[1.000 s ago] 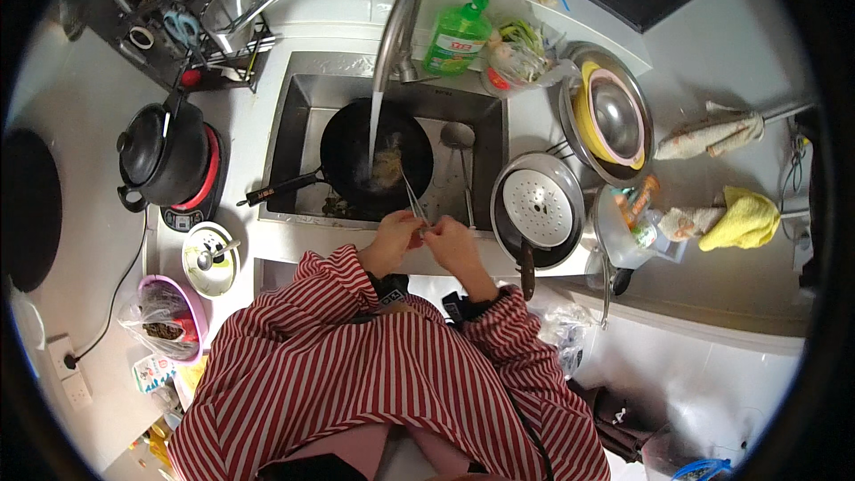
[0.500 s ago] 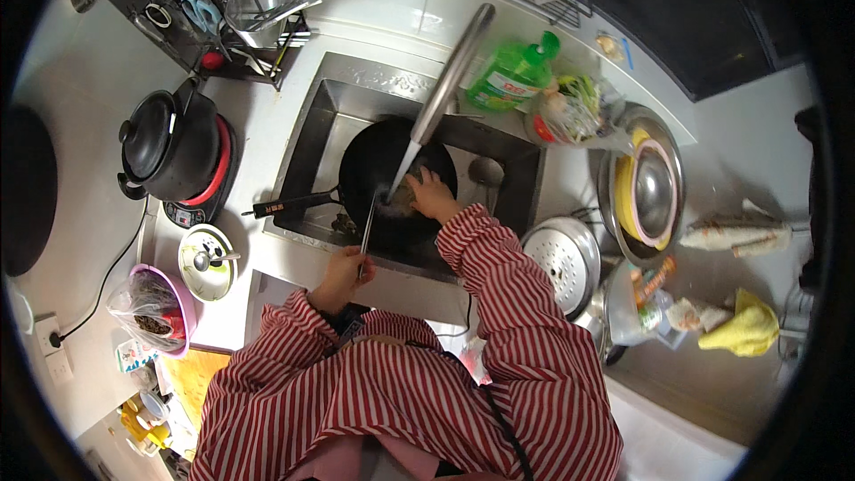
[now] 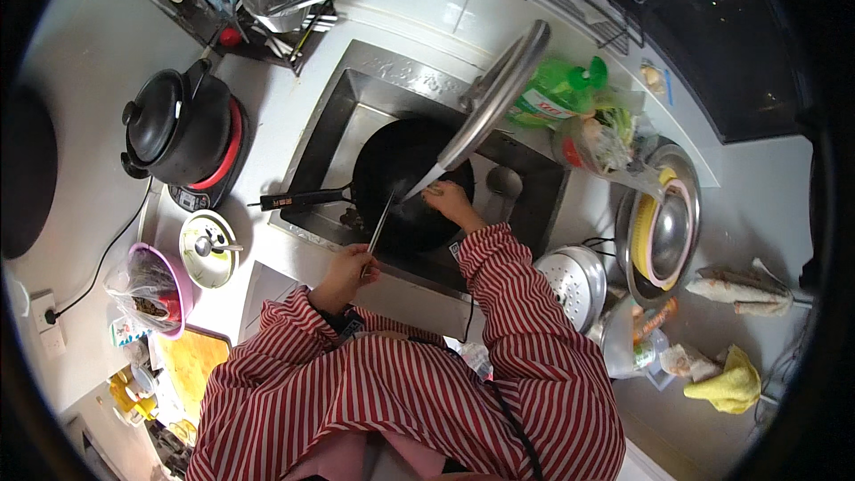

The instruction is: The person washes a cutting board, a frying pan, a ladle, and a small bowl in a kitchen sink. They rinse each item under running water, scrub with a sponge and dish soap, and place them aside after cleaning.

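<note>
A black wok (image 3: pixel 378 156) sits in the steel sink (image 3: pixel 307 147), its handle (image 3: pixel 307 199) pointing left over the rim. My left hand (image 3: pixel 343 278), at the sink's front edge, is closed round a thin, straight metal utensil (image 3: pixel 381 227). Its far end reaches into the wok, and its kind does not show clearly. Inside the wok, my right hand (image 3: pixel 452 202) has its fingers curled together beside the faucet's spout; whatever they hold is too small to make out. The steel faucet (image 3: pixel 490 116) slants over the wok, with its pale tip near my right fingers.
A ladle (image 3: pixel 504 183) lies in the sink right of the wok. Behind stand a green soap bottle (image 3: pixel 557 93) and bagged vegetables (image 3: pixel 610 138). Nested basins (image 3: pixel 628 240) and a perforated steel lid (image 3: pixel 565 285) are right. Left are a black pot (image 3: pixel 183 138) and a bowl (image 3: pixel 200 272).
The view has shifted, moving the scene rightward. My right fingers, spread over a brownish patch in the wok before, are now drawn together near the spout. My left hand still grips the metal utensil.
</note>
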A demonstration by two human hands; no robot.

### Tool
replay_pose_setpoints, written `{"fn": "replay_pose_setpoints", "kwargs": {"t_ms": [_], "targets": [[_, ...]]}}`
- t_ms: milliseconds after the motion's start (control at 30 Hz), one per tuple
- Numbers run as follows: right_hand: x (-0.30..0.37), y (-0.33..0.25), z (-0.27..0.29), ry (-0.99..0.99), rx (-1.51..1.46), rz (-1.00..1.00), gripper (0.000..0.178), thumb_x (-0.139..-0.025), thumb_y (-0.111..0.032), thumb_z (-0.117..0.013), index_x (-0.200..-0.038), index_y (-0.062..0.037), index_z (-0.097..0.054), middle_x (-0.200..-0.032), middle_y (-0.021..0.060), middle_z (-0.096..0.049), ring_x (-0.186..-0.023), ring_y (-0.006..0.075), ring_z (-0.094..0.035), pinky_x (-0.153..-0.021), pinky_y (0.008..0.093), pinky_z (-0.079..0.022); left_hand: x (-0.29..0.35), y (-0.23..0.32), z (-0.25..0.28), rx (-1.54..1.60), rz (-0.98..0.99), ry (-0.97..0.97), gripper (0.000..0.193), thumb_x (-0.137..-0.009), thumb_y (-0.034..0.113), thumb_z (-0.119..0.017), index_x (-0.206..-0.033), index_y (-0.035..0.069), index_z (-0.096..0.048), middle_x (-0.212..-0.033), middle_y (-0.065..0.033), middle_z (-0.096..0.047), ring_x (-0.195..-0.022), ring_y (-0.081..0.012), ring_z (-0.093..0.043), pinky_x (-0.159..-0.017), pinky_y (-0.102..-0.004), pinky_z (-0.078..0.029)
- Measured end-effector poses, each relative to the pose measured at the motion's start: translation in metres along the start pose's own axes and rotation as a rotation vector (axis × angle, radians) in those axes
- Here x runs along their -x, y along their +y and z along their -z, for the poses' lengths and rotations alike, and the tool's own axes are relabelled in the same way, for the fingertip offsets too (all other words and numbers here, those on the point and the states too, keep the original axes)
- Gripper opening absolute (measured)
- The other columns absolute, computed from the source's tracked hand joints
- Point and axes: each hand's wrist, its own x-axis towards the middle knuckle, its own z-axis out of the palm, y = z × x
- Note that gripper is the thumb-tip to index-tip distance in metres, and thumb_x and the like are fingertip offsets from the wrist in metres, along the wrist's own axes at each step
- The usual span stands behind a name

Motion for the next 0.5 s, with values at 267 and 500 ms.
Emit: {"fn": "replay_pose_setpoints", "kwargs": {"t_ms": [267,500], "targets": [[0.072,-0.075,0.060,0.239,-0.442,-0.017,0.022,-0.087,-0.017,-0.053,-0.102,-0.0004,-0.060,-0.082,0.0085,-0.057,-0.072,0.0157,-0.054,-0.062,0.0301,-0.044,0.007,0.018,-0.014,-0.055,-0.010,-0.061,0.008,-0.087,0.004,-0.047,-0.094,0.002,-0.051,-0.078,-0.0072,-0.054,-0.069,-0.0167,-0.055,-0.064,-0.0300,-0.048],[0.090,-0.068,0.060,0.177,-0.477,-0.287,0.030,-0.089,-0.018,-0.052,-0.109,0.0038,-0.048,-0.090,0.0137,-0.058,-0.076,0.0173,-0.056,-0.064,0.0293,-0.046,0.000,0.015,0.000,-0.094,0.010,-0.082,0.013,-0.090,0.005,-0.046,-0.102,0.001,-0.049,-0.079,-0.0073,-0.054,-0.071,-0.0165,-0.053,-0.066,-0.0303,-0.048]]}}
